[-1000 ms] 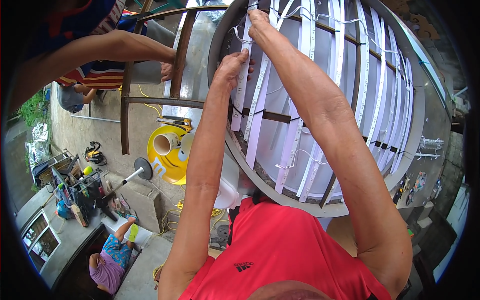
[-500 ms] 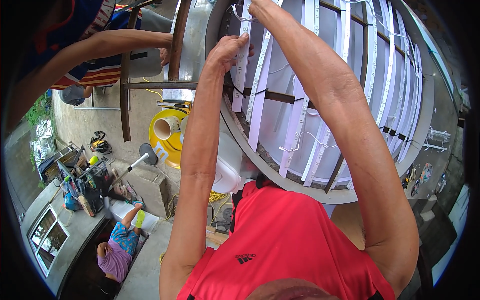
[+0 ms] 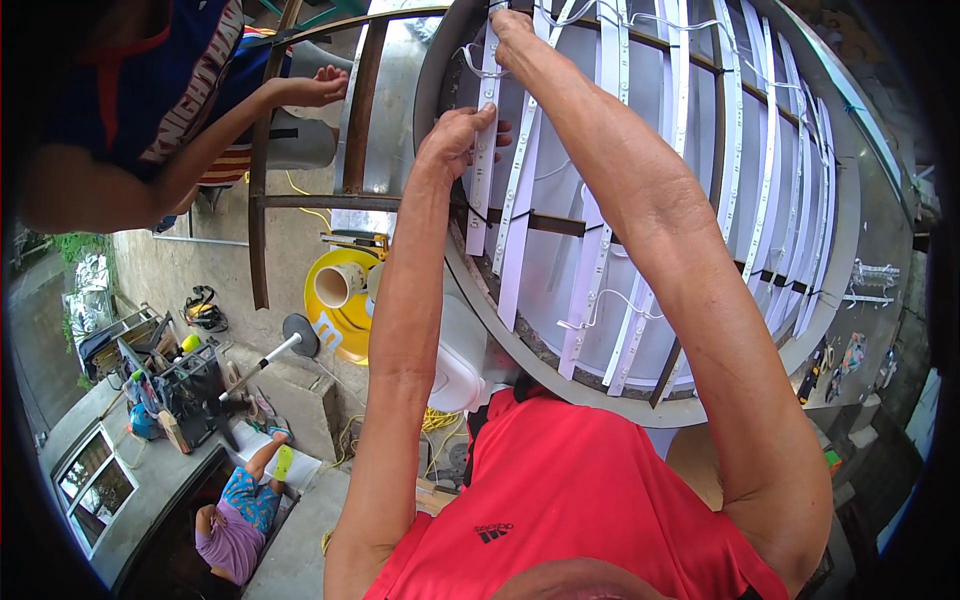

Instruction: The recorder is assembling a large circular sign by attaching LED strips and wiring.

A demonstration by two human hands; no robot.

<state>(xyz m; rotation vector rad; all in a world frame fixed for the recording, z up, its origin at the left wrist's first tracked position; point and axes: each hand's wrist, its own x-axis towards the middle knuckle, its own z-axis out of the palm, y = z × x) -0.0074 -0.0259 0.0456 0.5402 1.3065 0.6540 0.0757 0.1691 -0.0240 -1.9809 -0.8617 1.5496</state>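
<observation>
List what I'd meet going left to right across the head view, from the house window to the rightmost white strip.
House window → person in purple shirt → yellow round item → left hand → rightmost white strip.

Our left hand (image 3: pixel 458 138) pinches the leftmost light strip (image 3: pixel 484 158), just inside the left rim of the round grey frame (image 3: pixel 615 410). Our right hand (image 3: pixel 512 38) curled farther up that strip, fingertips hidden. Co-worker's hand (image 3: pixel 318 88) beside brown metal bars (image 3: pixel 362 130), left of the rim.
</observation>
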